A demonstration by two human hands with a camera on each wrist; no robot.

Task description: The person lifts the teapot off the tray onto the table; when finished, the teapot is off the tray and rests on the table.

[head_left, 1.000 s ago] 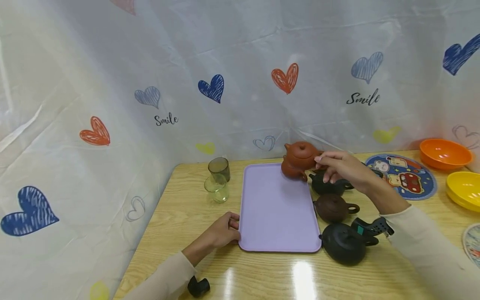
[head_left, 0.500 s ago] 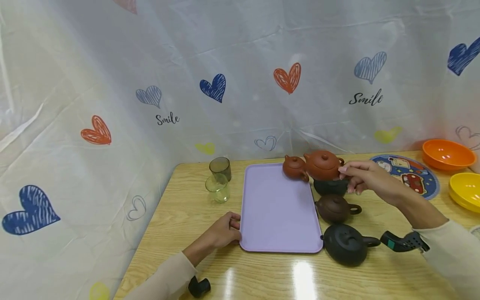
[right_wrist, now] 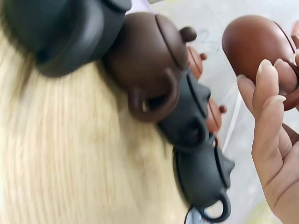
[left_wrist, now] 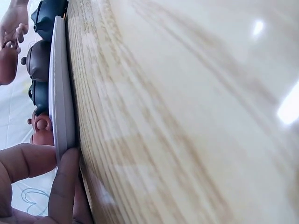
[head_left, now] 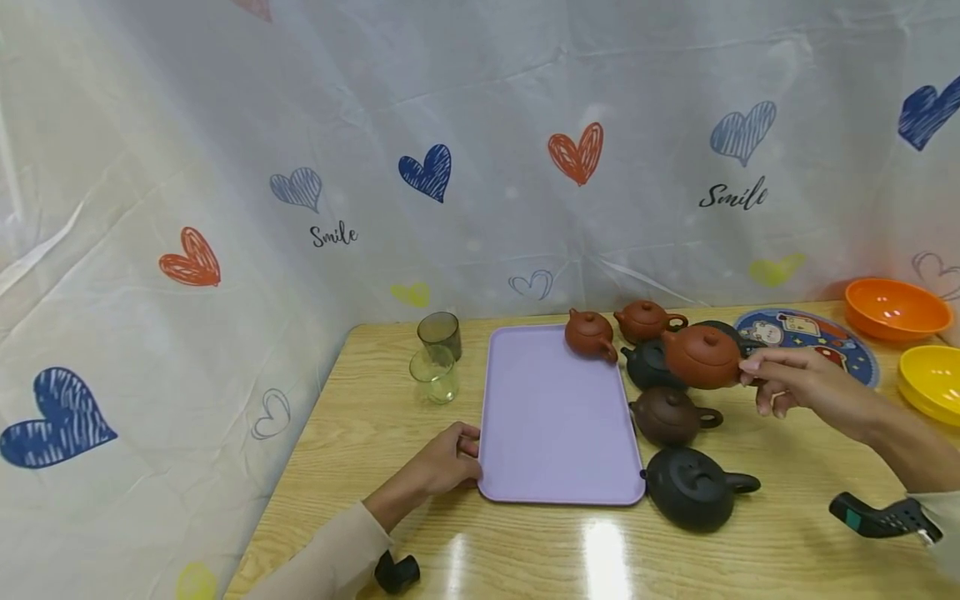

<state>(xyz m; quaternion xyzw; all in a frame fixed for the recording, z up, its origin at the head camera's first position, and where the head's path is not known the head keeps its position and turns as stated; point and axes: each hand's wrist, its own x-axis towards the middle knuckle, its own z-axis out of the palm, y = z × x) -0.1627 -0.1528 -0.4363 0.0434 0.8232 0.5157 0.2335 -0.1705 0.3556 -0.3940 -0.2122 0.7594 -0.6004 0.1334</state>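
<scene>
In the head view my right hand (head_left: pixel 810 387) pinches the handle of a reddish-brown teapot (head_left: pixel 701 357). The teapot hangs above the table, overlapping the dark teapots behind it; the right wrist view shows the fingers curled at this same teapot (right_wrist: pixel 259 44). My left hand (head_left: pixel 438 462) grips the left edge of a lilac tray (head_left: pixel 558 417), low near its front corner. Up close, thumb and finger lie on either side of the tray's rim (left_wrist: pixel 63 93). On the tray's far right corner rests a small orange-red teapot (head_left: pixel 588 333).
Right of the tray stand a big black teapot (head_left: pixel 690 490), a brown teapot (head_left: pixel 667 417), a dark teapot (head_left: pixel 648 367) and another orange-red teapot (head_left: pixel 643 320). Two glasses (head_left: pixel 435 377) stand left. A blue placemat (head_left: pixel 855 346), orange bowl (head_left: pixel 896 308) and yellow bowl (head_left: pixel 933 379) lie at right.
My right hand has carried the reddish-brown teapot rightward and nearer, away from the tray's far right corner and past the other teapots. The left hand has stayed at the tray's edge.
</scene>
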